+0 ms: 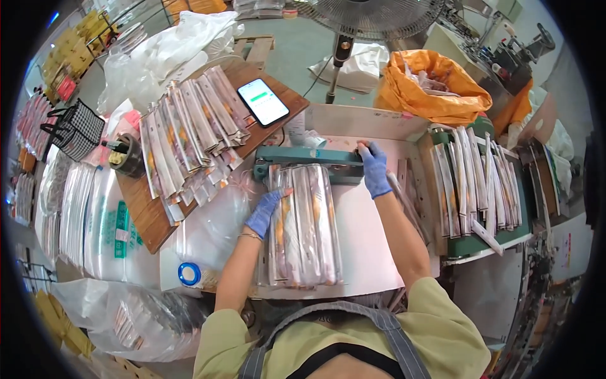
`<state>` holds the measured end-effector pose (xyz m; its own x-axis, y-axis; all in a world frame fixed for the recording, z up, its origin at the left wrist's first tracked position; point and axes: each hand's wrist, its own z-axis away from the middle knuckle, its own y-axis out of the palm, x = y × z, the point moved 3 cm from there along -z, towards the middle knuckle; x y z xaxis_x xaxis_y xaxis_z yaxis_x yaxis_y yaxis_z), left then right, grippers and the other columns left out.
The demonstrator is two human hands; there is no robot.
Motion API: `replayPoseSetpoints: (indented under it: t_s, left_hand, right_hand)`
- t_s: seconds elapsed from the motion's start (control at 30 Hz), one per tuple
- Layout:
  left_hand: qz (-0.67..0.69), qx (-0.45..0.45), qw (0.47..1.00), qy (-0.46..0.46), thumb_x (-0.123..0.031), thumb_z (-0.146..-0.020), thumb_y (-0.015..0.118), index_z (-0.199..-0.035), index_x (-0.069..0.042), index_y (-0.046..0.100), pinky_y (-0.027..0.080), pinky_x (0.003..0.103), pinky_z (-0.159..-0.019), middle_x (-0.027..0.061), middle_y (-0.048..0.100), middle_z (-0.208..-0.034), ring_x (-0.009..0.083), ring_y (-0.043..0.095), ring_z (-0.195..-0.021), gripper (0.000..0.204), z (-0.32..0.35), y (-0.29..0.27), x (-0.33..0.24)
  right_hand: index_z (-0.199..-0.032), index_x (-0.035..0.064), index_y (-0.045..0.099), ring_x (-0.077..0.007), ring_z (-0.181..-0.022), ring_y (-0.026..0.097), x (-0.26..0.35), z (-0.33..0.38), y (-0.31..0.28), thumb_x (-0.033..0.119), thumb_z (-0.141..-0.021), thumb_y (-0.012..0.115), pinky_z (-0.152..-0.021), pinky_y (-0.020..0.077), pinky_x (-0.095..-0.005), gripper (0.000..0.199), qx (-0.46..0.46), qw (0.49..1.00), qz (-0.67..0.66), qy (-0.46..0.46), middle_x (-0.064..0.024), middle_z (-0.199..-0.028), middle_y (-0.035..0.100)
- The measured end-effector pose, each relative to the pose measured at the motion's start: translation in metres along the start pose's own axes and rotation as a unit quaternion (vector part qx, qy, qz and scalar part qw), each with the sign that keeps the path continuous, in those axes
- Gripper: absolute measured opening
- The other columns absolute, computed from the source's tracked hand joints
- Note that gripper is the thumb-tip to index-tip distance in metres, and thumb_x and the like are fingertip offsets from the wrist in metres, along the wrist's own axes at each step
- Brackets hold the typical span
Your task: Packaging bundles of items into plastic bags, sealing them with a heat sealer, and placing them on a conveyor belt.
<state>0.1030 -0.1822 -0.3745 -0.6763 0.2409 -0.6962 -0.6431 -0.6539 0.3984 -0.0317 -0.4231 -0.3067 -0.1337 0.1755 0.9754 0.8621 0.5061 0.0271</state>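
A clear bag filled with long narrow packets (303, 224) lies on the white worktop (369, 243), its far end under the green bar of a heat sealer (307, 156). My left hand (264, 211), in a blue glove, rests flat on the left side of the bag. In a matching glove, my right hand (374, 167) presses down on the right end of the sealer bar.
Loose packets are fanned out on a wooden board (151, 218) at left, beside a smartphone (262, 102). More packets fill a green tray (480, 183) at right. A stack of clear bags (95, 221), a tape roll (189, 274), an orange sack (435, 85) and a fan (372, 16) surround the worktop.
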Motion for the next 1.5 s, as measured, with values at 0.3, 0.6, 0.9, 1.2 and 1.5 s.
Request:
replayPoseSetpoints:
  t_s: [0.3,0.6,0.9,1.2,1.5]
  left_hand:
    - [-0.028,-0.01,0.999,0.037,-0.032,-0.068,0.072,-0.077,-0.008,0.062,0.044,0.028,-0.047,0.0039,0.058,-0.063,0.0167,0.055,-0.049,0.027,0.002,-0.033,0.009]
    - [0.196,0.167,0.966,0.025,-0.024,-0.075,0.064,-0.109,-0.001,0.054,0.049,0.031,-0.076,0.0093,0.061,-0.092,0.0208,0.061,-0.084,0.043,0.115,-0.001,0.013]
    - [-0.323,-0.118,0.92,0.189,-0.055,-0.054,0.075,-0.131,0.007,0.022,0.029,0.038,-0.1,0.0249,0.035,-0.128,0.0349,0.035,-0.12,0.112,0.183,0.033,0.172]
    - [-0.31,-0.387,0.717,0.491,-0.017,-0.088,0.051,-0.123,-0.004,0.043,0.042,0.027,-0.083,0.0068,0.054,-0.113,0.0124,0.05,-0.097,0.038,0.443,-0.121,-0.024]
    - [-0.568,-0.649,0.496,-0.1,-0.021,-0.075,0.052,-0.096,-0.01,0.062,0.039,0.035,-0.092,0.0127,0.059,-0.103,0.0294,0.052,-0.098,0.026,0.665,-0.381,0.036]
  right_hand:
    - [-0.093,0.0053,0.063,-0.0071,-0.071,0.052,-0.029,0.007,0.011,0.017,-0.084,0.059,-0.066,0.0419,-0.0208,0.015,-0.061,0.993,-0.097,-0.013,0.0007,-0.078,0.059]
    - [-0.127,0.0009,0.034,-0.0202,-0.104,0.046,-0.055,0.235,0.018,0.03,-0.09,0.045,-0.091,0.0365,-0.0301,0.048,0.077,0.958,0.271,-0.053,-0.0095,-0.113,0.048]
    - [-0.12,0.0012,0.041,-0.0182,-0.096,0.052,0.042,0.336,-0.047,0.017,-0.075,0.066,-0.084,0.0441,-0.0311,0.054,0.201,0.894,-0.141,0.375,-0.0085,-0.107,0.053]
    - [-0.09,0.0036,0.049,-0.0144,-0.078,0.053,0.241,0.309,0.212,0.018,-0.053,0.074,-0.071,0.0462,-0.03,0.046,0.323,0.928,-0.123,-0.14,-0.0043,-0.085,0.052]
    - [-0.125,-0.0057,0.029,-0.032,-0.111,0.043,0.347,0.484,0.474,0.028,-0.055,0.077,-0.094,0.0352,-0.0366,0.091,0.388,0.832,-0.286,-0.273,-0.0205,-0.12,0.042]
